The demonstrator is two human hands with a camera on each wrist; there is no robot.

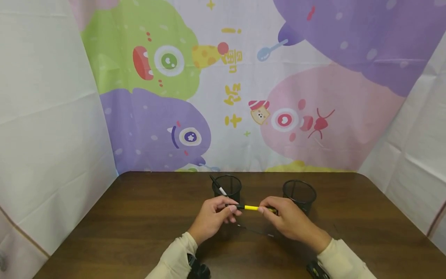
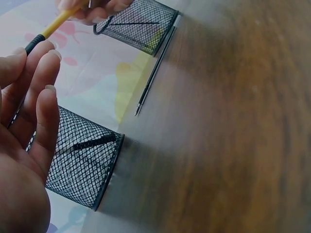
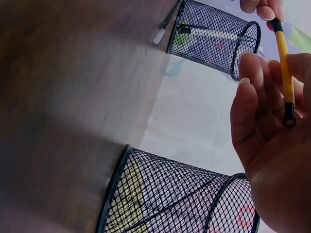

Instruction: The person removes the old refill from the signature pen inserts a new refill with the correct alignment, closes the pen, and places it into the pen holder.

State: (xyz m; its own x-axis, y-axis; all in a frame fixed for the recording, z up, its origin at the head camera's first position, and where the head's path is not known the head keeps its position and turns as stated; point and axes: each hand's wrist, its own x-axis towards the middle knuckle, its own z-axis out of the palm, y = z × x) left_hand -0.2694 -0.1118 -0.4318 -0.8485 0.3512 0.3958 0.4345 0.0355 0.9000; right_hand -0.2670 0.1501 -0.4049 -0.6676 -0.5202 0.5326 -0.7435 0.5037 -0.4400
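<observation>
A yellow pen (image 1: 251, 208) with black ends is held level between both hands above the table. My left hand (image 1: 210, 217) pinches its black grip end between thumb and fingers. At the other end, my right hand (image 1: 290, 219) holds the yellow barrel; the black end cap (image 3: 289, 115) shows past its fingers in the right wrist view. Below the hands, a thin dark pen refill (image 1: 256, 231) with a metal tip lies on the table. The pen's tip is hidden by the left fingers.
Behind the left hand stands a black mesh pen cup (image 1: 235, 190) with a black-and-white pen (image 1: 218, 185) leaning in it. Another mesh cup (image 1: 299, 191) is behind the right hand. A cartoon-printed cloth (image 1: 237, 151) hangs at the brown table's (image 1: 156, 217) back edge.
</observation>
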